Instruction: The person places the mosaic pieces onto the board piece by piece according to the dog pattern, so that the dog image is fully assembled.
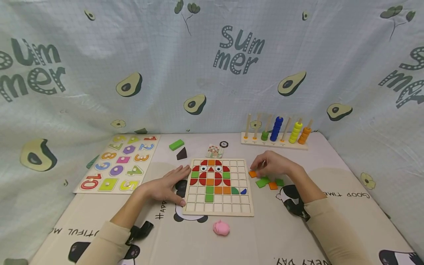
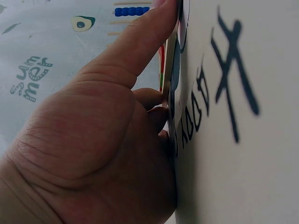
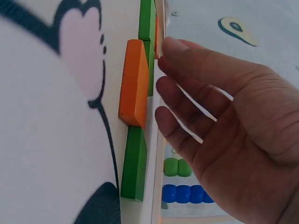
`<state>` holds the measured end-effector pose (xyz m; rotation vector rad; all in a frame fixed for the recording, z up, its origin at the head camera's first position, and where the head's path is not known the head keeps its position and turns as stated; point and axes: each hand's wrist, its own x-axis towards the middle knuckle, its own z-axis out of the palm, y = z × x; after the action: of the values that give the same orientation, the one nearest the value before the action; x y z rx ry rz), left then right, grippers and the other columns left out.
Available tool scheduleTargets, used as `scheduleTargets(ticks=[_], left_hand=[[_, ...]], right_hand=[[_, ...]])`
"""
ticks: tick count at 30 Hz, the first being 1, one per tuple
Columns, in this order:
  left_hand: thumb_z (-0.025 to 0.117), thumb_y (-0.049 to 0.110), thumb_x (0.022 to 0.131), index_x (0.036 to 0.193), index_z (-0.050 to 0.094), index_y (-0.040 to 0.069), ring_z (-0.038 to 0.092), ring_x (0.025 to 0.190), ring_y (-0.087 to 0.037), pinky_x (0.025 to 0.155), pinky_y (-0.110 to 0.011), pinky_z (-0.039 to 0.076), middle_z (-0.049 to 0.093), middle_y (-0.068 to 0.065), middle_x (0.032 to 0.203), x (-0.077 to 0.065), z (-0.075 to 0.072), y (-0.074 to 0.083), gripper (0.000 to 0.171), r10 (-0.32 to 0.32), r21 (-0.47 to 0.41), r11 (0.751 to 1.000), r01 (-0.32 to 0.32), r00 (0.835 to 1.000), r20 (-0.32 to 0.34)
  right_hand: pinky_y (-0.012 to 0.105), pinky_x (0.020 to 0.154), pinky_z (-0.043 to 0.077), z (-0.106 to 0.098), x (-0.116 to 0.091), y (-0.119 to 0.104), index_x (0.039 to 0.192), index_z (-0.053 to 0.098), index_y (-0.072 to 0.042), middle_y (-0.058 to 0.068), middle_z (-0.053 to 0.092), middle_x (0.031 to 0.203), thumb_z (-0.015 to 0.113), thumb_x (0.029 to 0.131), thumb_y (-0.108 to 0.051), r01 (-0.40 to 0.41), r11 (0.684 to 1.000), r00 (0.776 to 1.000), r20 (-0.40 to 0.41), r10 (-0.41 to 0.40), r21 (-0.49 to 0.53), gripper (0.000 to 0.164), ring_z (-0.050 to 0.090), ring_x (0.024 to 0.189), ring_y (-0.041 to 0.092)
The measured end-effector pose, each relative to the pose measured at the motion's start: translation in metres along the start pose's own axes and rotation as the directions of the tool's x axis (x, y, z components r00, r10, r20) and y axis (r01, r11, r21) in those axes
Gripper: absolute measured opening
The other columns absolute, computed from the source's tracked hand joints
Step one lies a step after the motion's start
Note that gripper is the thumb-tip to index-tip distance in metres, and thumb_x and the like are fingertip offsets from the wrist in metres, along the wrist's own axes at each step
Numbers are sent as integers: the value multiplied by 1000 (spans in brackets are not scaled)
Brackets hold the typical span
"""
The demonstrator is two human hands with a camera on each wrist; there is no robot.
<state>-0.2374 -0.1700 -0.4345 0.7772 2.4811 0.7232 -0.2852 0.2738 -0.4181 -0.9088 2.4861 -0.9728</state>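
Note:
My left hand (image 1: 167,186) rests at the left side of a wooden grid board (image 1: 228,209), fingers straight along its upper left edge and thumb by the lower left corner. Red, orange, green and blue tiles form a bird-like figure on the board. By the board's right edge, my right hand (image 1: 269,163) has bent fingers, with thumb and index fingertips (image 3: 170,46) close together right at an orange tile (image 1: 253,174); I cannot tell whether they pinch it. Just below this hand lie several green tiles (image 1: 261,182) and another orange tile (image 1: 273,186).
A number puzzle board (image 1: 114,165) lies at left. Behind the grid board are a green block (image 1: 176,144), a dark wedge (image 1: 182,154), a patterned card (image 1: 215,151) and a round disc (image 1: 223,144). A bead abacus (image 1: 275,141) stands back right; a pink pig figure (image 1: 221,228) sits in front.

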Motion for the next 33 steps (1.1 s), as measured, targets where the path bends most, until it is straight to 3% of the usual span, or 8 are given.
scheduleTargets(ticks=[15,20,27,33], left_hand=[[78,60,66,155,12,28,-5,148,-19,118,-52,3,2,13,161,0,-1,-1,115,3,7,1000,-3,1000,-1],[78,60,66,155,12,28,-5,148,-19,117,-52,4,2,13,161,0,-1,-1,116,0,8,1000,0,1000,-1],[78,61,67,155,12,29,-5,148,-18,118,-51,4,2,13,161,1,-1,0,115,5,16,1000,-5,1000,4],[78,60,67,155,12,29,-6,148,-18,118,-52,4,2,14,160,1,-1,-1,115,-1,14,1000,1,1000,10]], right_hand=[[28,75,54,6,3,2,100,75,-18,-4,70,95,77,80,-7,7,999,1000,-8,-7,-38,23,60,82,17],[28,69,53,5,3,-2,97,76,-20,-5,70,92,78,79,-11,-2,997,1000,-31,0,-76,20,59,78,16],[33,70,52,-5,1,-26,98,77,-18,-5,69,97,75,83,-16,121,987,988,-84,-130,-107,15,57,82,18],[35,72,53,7,16,-58,97,76,-24,-10,68,95,75,84,-20,176,980,984,-15,-178,-92,14,58,82,13]])
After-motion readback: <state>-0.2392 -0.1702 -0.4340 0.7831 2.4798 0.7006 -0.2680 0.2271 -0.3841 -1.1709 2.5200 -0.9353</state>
